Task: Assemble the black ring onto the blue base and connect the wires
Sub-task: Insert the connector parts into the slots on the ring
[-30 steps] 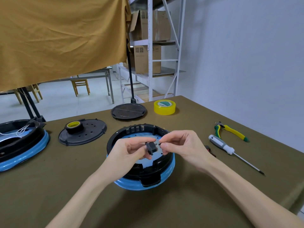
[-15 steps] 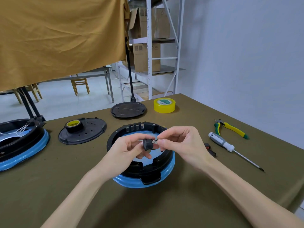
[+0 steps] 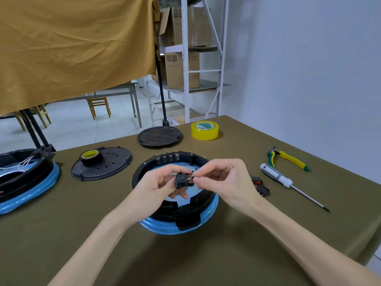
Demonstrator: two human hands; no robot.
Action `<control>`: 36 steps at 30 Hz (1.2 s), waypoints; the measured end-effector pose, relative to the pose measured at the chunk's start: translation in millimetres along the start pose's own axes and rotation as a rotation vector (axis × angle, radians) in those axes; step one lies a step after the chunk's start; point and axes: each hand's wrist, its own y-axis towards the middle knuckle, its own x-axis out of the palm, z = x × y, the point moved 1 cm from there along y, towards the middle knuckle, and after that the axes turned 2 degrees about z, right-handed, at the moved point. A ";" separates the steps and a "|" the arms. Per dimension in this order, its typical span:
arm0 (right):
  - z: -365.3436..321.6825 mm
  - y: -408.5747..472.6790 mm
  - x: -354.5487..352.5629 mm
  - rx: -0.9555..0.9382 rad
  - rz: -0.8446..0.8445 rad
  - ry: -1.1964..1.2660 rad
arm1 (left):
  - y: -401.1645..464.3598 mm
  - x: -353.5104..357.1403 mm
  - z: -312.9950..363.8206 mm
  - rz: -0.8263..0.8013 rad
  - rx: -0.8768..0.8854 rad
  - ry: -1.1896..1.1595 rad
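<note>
1. The black ring (image 3: 175, 211) already sits on the blue base (image 3: 208, 220), near the middle of the olive-covered table (image 3: 237, 254); the base's blue rim shows below the ring on the near side.
2. Above the ring's opening, the left hand (image 3: 156, 187) pinches a small black connector block (image 3: 181, 180) between thumb and fingers.
3. The right hand (image 3: 224, 180) has its thumb and forefinger closed on something thin at the block's right face, seemingly a metal terminal or wire end; it is too small to tell which.
4. Judged from this, seating the ring looks done and the step in hand is the wiring: mating a terminal with the connector block.
5. The next move likely calls for a straight, steady push with the block held still, then laying the joined part inside the ring. Whether the terminal is already seated cannot be told.
6. Right of the base lie two small dark switch-like parts (image 3: 260, 185), a screwdriver (image 3: 280, 178) and yellow-green pliers (image 3: 288, 158).
7. Farther off sit a yellow tape roll (image 3: 204, 130) and a round black cover (image 3: 159, 136); to the left, a black plate (image 3: 111, 166) carrying a dark tape roll (image 3: 90, 156).
8. At the far left edge stands a second blue-and-black unit (image 3: 22, 182) with white wires showing inside.
</note>
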 end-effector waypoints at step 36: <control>-22.1 -11.0 23.6 -0.186 0.168 -0.142 | -3.4 -9.3 3.6 -0.036 -0.005 -0.069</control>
